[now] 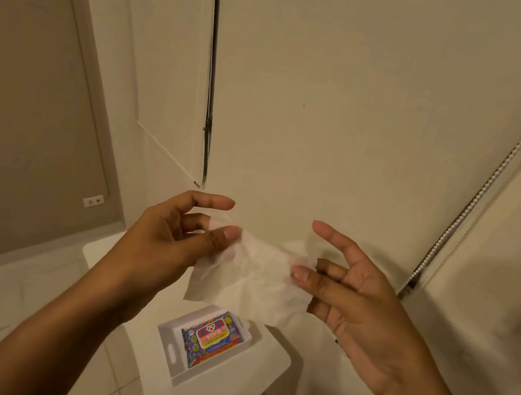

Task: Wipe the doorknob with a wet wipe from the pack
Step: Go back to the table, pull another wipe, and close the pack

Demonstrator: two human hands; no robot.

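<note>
Sitting in a white tray (168,351) on a white stool (273,356): the colourful wipe pack (212,338), lying flat, long axis slanting up to the right. Above it, stretching a crumpled wet wipe (252,277) sideways, left hand (172,237) pinching one edge, right hand (349,300) pinching the other. Standing behind: a pale door (354,109). Doorknob not showing.

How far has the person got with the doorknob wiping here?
Done: a white wet wipe is out of the colourful wipe pack, which lies in a white plastic tray. In hand: the left hand and right hand pinch the wipe, spreading it. Left: wiping; no doorknob is in view.
</note>
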